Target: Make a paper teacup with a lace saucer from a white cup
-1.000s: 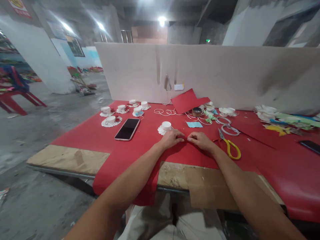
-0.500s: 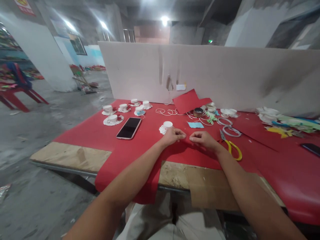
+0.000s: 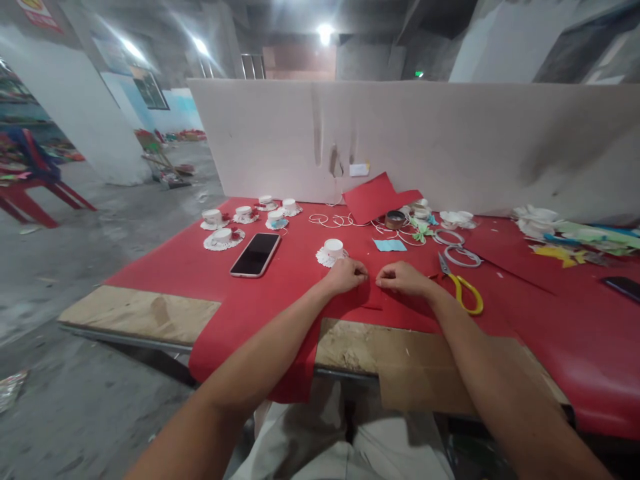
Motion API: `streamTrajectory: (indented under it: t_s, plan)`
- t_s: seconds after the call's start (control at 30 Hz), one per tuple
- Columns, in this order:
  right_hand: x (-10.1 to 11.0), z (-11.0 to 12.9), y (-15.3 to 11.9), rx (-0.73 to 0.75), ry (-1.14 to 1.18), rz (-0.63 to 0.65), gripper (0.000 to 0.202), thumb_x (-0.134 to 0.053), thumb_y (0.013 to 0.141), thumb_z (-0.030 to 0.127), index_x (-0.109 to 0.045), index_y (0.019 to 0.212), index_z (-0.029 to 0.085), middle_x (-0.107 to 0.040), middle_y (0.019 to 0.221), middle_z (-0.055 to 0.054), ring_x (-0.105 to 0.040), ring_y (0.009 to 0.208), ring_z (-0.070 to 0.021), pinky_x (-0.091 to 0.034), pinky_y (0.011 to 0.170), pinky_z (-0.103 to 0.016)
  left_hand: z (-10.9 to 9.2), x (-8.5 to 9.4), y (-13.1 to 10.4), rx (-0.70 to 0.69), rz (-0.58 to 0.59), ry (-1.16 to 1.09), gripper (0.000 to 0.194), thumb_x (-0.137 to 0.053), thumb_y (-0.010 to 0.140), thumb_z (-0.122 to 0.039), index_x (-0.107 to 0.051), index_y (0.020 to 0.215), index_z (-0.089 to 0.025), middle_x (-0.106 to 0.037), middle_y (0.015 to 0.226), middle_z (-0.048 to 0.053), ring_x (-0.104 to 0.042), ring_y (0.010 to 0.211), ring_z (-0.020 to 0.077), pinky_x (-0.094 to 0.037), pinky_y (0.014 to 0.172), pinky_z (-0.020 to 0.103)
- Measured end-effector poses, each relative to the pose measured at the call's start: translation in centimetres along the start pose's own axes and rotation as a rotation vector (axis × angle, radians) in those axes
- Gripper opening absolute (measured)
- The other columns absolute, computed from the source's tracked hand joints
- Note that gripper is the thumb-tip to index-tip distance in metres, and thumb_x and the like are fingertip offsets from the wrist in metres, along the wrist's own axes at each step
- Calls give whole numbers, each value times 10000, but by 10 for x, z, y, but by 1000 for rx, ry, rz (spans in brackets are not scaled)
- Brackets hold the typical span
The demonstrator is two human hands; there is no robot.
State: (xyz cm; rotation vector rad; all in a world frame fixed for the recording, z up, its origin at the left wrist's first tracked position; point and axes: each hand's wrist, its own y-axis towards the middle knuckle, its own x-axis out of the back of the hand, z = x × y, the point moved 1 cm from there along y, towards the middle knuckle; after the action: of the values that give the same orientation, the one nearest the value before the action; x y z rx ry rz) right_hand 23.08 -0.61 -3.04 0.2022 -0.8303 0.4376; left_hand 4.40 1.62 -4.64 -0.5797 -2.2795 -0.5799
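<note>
My left hand [image 3: 349, 275] is closed in a pinch just in front of a small white paper hat [image 3: 333, 248] with a frilled brim. My right hand [image 3: 399, 277] pinches a short gap to its right. Between the fingertips hangs what looks like a small piece of red paper [image 3: 371, 297]; its lower edge shows as a dark line, but it blends into the red table covering [image 3: 280, 313]. Yellow-handled scissors [image 3: 461, 285] lie beside my right wrist. A light blue paper piece [image 3: 390, 245] rests beyond the hands.
Several more white paper hats [image 3: 224, 238] stand at the left, near a phone [image 3: 256, 255]. Toward the back are a tape roll [image 3: 395, 219], white cord [image 3: 325, 219], red sheets [image 3: 370, 198] and white rings [image 3: 463, 257]. A pale board [image 3: 425, 140] closes off the rear.
Both hands have turned slightly, with the fingers now more curled. The dark lower edge of the red piece shows below them. The view has shifted a little.
</note>
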Motion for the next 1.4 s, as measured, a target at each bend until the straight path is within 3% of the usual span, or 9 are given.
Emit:
streamTrajectory:
  t_s: [0.1, 0.37, 0.63, 0.9, 1.07, 1.27, 1.4]
  plan:
    - [-1, -2, 2, 67, -139, -52, 179, -555, 712, 295, -647, 682, 144, -630, 632, -14, -545, 595, -134, -381, 548, -230, 2, -1, -1, -58, -43, 103, 195, -523, 682, -149, -692, 778, -166, -674, 726, 5, -578, 668, 125, -428, 615, 206]
    - [-6, -1, 1, 172, -220, -129, 134, -538, 736, 249, -630, 740, 152, -602, 667, -15, -522, 597, -123, -388, 570, -220, 3, -3, -3, -196, -64, 247, 143, -514, 709, -163, -651, 748, -163, -643, 734, 20, -561, 661, 131, -403, 613, 216]
    - [-4, 8, -2, 287, -376, -134, 110, -543, 729, 192, -644, 692, 166, -565, 645, -18, -505, 601, -128, -370, 575, -227, -1, 0, -6, -347, 0, 339, 181, -481, 723, -121, -638, 802, -163, -623, 804, 42, -563, 713, 135, -402, 649, 218]
    - [2, 11, -7, 238, -306, -17, 195, -539, 759, 257, -711, 728, 170, -594, 659, -21, -526, 578, -118, -371, 549, -221, -4, 7, -11, -437, 82, 333, 216, -501, 737, -142, -681, 845, -194, -631, 814, 32, -574, 726, 126, -390, 651, 203]
    - [-1, 7, -4, 158, -230, -13, 193, -553, 752, 291, -681, 818, 162, -634, 727, -30, -561, 653, -141, -401, 599, -230, -4, 10, -11, -458, 109, 315, 178, -523, 748, -181, -694, 797, -188, -634, 816, 31, -575, 717, 124, -394, 663, 200]
    - [-4, 6, -1, 108, -259, 9, 143, -569, 717, 265, -633, 760, 145, -620, 696, -35, -539, 616, -138, -389, 565, -230, -4, 7, -9, -385, 96, 313, 200, -511, 730, -138, -690, 810, -176, -637, 808, 40, -564, 712, 127, -392, 661, 204]
    - [-5, 7, -1, 74, -233, 35, 135, -568, 713, 270, -609, 731, 142, -609, 661, -26, -524, 591, -132, -375, 545, -224, -5, 7, -8, -317, 104, 300, 182, -545, 734, -200, -678, 855, -176, -630, 799, 28, -556, 709, 131, -392, 648, 209]
